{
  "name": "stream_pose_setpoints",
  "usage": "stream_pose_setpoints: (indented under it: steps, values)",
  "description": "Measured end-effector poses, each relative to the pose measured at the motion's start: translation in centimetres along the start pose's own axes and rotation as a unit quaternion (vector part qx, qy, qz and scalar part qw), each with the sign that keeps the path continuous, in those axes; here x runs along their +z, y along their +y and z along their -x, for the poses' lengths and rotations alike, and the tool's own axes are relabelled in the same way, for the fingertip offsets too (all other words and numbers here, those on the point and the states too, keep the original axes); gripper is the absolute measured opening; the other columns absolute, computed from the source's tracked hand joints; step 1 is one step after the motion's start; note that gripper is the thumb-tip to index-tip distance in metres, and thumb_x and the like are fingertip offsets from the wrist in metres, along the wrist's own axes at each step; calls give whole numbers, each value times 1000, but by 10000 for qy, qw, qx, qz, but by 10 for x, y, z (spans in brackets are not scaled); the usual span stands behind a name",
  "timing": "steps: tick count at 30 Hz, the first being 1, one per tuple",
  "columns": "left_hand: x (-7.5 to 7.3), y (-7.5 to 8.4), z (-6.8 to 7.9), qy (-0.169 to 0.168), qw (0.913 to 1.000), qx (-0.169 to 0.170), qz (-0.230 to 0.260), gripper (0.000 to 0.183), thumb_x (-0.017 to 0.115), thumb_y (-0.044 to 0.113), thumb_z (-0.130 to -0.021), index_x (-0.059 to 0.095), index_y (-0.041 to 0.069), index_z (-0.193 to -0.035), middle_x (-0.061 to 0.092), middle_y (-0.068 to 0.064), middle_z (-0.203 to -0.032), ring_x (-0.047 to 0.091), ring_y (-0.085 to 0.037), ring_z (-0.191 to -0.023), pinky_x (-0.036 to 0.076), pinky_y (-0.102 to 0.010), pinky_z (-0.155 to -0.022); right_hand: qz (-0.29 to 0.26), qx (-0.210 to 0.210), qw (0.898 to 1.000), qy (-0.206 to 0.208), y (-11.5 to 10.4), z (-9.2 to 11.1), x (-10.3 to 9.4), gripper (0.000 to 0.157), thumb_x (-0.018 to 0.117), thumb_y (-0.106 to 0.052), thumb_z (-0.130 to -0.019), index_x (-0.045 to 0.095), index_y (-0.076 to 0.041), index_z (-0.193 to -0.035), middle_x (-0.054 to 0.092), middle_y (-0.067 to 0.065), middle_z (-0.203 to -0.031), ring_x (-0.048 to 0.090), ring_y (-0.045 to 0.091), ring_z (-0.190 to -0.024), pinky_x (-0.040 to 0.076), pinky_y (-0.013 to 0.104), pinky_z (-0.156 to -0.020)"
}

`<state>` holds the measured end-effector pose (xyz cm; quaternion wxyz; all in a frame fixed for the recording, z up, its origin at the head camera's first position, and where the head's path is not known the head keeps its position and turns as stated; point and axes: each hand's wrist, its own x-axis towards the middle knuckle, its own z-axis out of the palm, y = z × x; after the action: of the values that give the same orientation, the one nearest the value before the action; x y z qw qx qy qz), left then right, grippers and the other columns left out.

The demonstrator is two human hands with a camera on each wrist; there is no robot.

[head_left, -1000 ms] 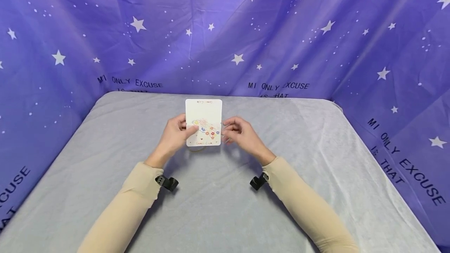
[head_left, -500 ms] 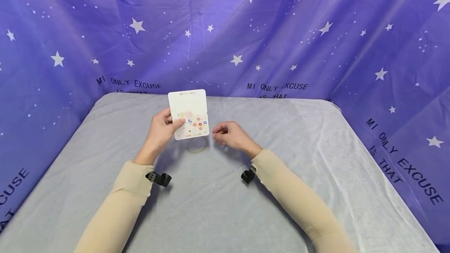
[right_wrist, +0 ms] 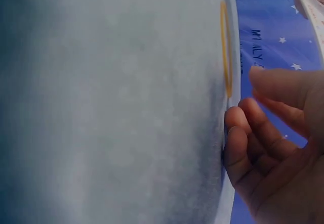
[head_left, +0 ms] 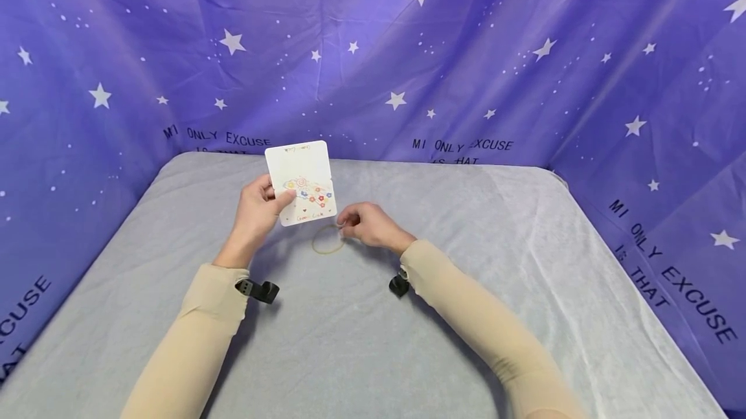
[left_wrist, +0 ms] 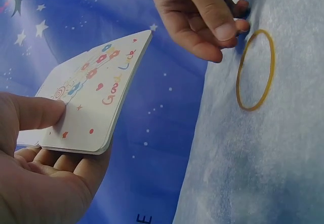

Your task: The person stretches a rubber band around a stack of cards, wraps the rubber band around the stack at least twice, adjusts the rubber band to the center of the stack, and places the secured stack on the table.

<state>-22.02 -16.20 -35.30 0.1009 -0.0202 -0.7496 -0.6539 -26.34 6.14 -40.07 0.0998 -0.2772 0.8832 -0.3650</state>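
Observation:
My left hand (head_left: 254,215) grips a white card (head_left: 305,169) off the table, thumb on its front and fingers behind. Colourful flowers, hearts and the words "Good Luck" decorate it. In the left wrist view the card (left_wrist: 96,90) shows layered edges and a crease across its middle. A thin yellow rubber band (head_left: 327,252) lies as a loop on the table, below the card in the head view. Right beside the band is my right hand (head_left: 370,225), fingers loosely bent, nothing between them; the right wrist view shows its fingertips (right_wrist: 235,118) near the end of the rubber band (right_wrist: 226,52).
A grey cloth (head_left: 361,341) covers the table. Behind it and at both sides hangs a purple-blue curtain (head_left: 373,69) with white stars and lettering. A black wrist camera (head_left: 259,291) sits on the left wrist and another black camera (head_left: 399,284) on the right.
My left hand has carried the card left and slightly up, tilting it a little, so the rubber band shows. My right hand has come left and down, away from the card's side towards the band.

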Motion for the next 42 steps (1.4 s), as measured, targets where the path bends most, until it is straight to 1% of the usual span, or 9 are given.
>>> stream_pose_setpoints:
  steps: [5,11,14,19,25,28,33,39,42]
  values:
    - [-3,0,-1,24,10000,90,-17,32,63,7,-83,55,-3,-112,67,-15,-90,65,-13,-73,51,-23,-61,208,-241,9989,-332,2,-6,-2,22,70,-11,-77,66,-10,-99,61,-5,-78,56,9,-71,47,22,-61]
    - [-4,0,-1,0,10000,26,42,33,63,8,-83,54,-3,-112,67,-16,-91,65,-12,-73,52,-23,-62,693,-394,9947,-650,3,-14,-7,22,70,-13,-77,66,-12,-99,61,-6,-79,56,7,-74,46,21,-66]
    - [-4,-1,-1,31,10000,-29,50,32,62,7,-83,54,-3,-112,68,-13,-90,65,-12,-73,52,-23,-62,938,-452,9919,-727,3,-18,-8,22,70,-16,-78,66,-12,-99,61,-7,-79,55,7,-74,45,22,-67]
    - [-5,-2,-1,30,9999,-93,40,32,62,7,-83,54,-4,-112,67,-15,-91,65,-13,-74,52,-23,-63,1141,-520,9889,-801,6,-24,-4,21,70,-20,-78,66,-13,-98,62,-7,-82,56,6,-77,45,20,-70]
    - [-5,-2,-2,47,9999,-105,42,33,62,6,-83,53,-4,-113,67,-14,-91,65,-12,-74,52,-23,-63,1489,-812,9824,-784,9,-28,-1,11,68,-15,-79,68,-15,-90,62,-8,-80,54,6,-76,44,19,-70]
    - [-5,-2,-3,43,9999,-107,46,33,62,6,-83,53,-4,-113,67,-14,-91,64,-12,-73,52,-22,-63,1550,-905,9808,-760,8,-28,-1,4,67,-13,-80,67,-16,-83,60,-9,-75,53,7,-73,43,20,-68]
    - [-5,-2,-3,12,9999,-115,-52,33,62,8,-83,53,-3,-113,67,-15,-92,64,-12,-73,51,-22,-63,1583,-952,9799,-753,6,-27,-1,9,64,-11,-81,64,-16,-74,57,-8,-67,50,8,-68,42,21,-65]
    - [-6,0,-2,58,9999,-84,-57,32,62,7,-83,54,-4,-112,67,-16,-91,65,-12,-73,52,-23,-63,1473,-844,9824,-785,4,-22,-3,12,60,-11,-82,60,-18,-73,56,-7,-68,49,8,-68,41,21,-63]
    - [-6,0,-1,56,9999,-81,-63,32,62,7,-83,53,-5,-112,66,-17,-91,65,-13,-73,52,-23,-63,1221,-752,9858,-869,0,-16,-6,11,58,-9,-82,59,-17,-75,56,-5,-71,49,8,-68,42,21,-63]
